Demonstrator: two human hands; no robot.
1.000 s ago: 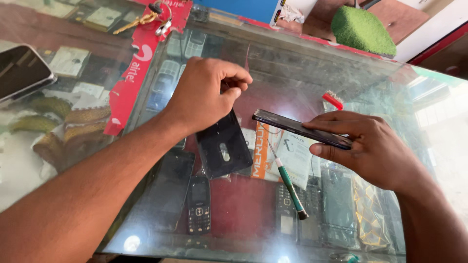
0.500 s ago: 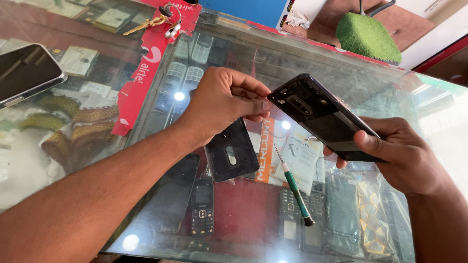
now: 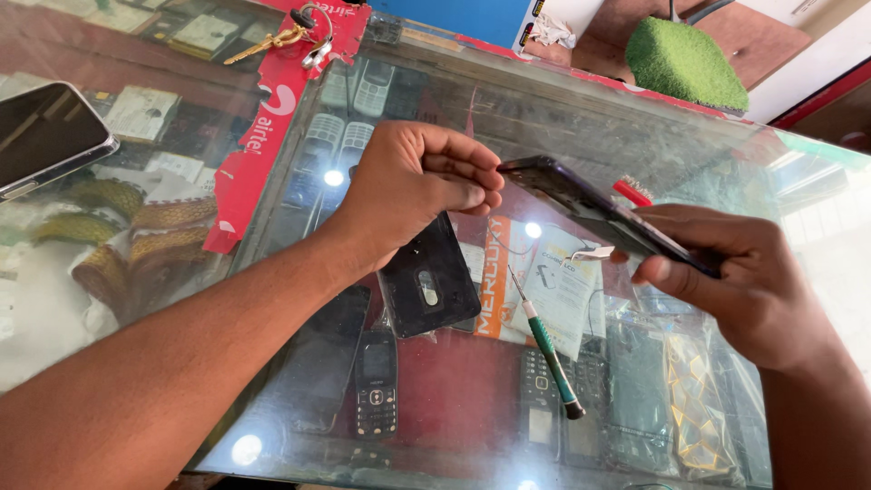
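A: Glass (image 3: 726, 181) of a display counter fills the view. What lies nearest the camera?

B: At about six o'clock, a green-handled screwdriver (image 3: 549, 345) rests on the glass, tip pointing up toward eleven. Just left of it, near the centre, a black back cover (image 3: 426, 286) with an oval cut-out lies flat. Small keypad phones show beneath the glass around both.

A: And the hands?

B: The right hand (image 3: 744, 281), at three o'clock, is closed round the lower end of a dark phone (image 3: 603, 213), thumb on top, fingers beneath. The phone is held above the counter, tilted, its upper end pointing toward ten o'clock.

A: The left one?

B: The left hand (image 3: 413, 186), just above centre, has its fingers curled in with the fingertips (image 3: 481, 181) pinched tight at the phone's upper end. Whether anything small sits in that pinch, I cannot tell.

A: Farther off?

B: At nine o'clock, a smartphone (image 3: 50, 136) lies face up. At eleven, keys (image 3: 286, 38) sit on a red strip (image 3: 263, 136). At one o'clock, beyond the counter, a green cushion (image 3: 685, 63).
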